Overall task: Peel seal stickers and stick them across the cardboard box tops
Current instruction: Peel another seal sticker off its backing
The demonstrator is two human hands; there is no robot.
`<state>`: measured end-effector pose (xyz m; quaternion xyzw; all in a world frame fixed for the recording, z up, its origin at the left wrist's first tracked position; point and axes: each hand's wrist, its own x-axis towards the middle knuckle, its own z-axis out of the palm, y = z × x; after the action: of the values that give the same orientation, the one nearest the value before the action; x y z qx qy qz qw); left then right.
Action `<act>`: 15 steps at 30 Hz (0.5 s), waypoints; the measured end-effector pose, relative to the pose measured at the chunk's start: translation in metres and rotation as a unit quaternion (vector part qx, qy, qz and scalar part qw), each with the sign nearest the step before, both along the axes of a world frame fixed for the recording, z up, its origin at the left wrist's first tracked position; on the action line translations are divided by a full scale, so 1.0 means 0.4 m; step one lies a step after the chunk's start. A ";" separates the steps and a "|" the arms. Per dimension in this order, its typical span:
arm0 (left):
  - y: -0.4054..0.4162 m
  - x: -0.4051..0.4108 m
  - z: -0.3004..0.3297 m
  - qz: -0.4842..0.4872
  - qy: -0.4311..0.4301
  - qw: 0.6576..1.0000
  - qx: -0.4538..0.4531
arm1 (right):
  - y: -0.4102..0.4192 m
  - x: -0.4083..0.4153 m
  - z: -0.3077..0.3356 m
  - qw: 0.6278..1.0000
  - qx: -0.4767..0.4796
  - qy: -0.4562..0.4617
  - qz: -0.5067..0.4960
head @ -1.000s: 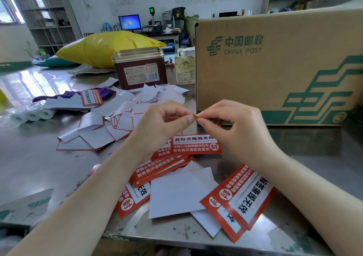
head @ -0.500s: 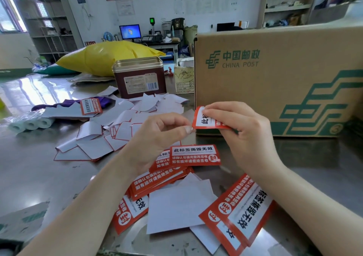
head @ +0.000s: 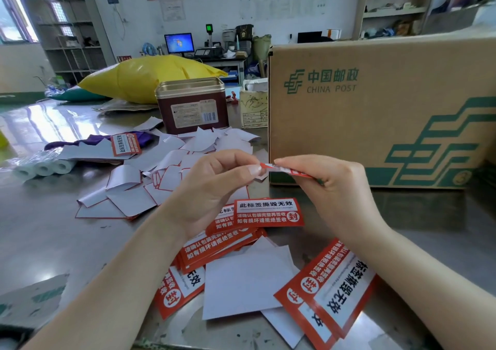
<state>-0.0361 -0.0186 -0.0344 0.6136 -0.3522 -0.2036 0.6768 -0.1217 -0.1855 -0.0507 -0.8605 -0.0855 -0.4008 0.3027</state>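
Big brown cardboard box (head: pixel 375 113) standing on the shiny metal table (head: pixel 53 228), on the right, with green China Post marks on its side. Top of the box out of sight.

Behind, on the left: fat yellow bag (head: pixel 145 77) lying on the table. Just in front of the bag: dark red tin (head: pixel 192 106) with a gold rim, standing upright.

In front of the tin: messy pile of white backing papers (head: pixel 150 177), spread toward the left. Left of the pile: small white rolls (head: pixel 44 167) in clear wrap.

Close to the camera: stack of red and white seal stickers (head: pixel 268 212), fanned out flat on the table. Two more stickers (head: pixel 332 288) near the bottom right, one on top of the other, beside a plain white sheet (head: pixel 247 280).

Above the stack, in the air: left hand (head: pixel 212 188) and right hand (head: pixel 330 183), fingertips almost meeting. Between them: one seal sticker (head: pixel 284 169), seen edge-on, in front of the box's lower left corner. Right hand pinching the sticker between thumb and fingers. Left hand with fingers curled, nipping the near end of the sticker with finger and thumb.
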 end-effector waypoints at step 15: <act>-0.011 -0.017 -0.001 0.136 -0.165 0.975 0.054 | 0.018 -0.005 0.013 0.998 -0.055 -0.035 -0.005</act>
<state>-0.0430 -0.0231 -0.0347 0.7162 -0.3605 -0.0242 0.5970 -0.1237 -0.1783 -0.0455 -0.8615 -0.1132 -0.4272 0.2499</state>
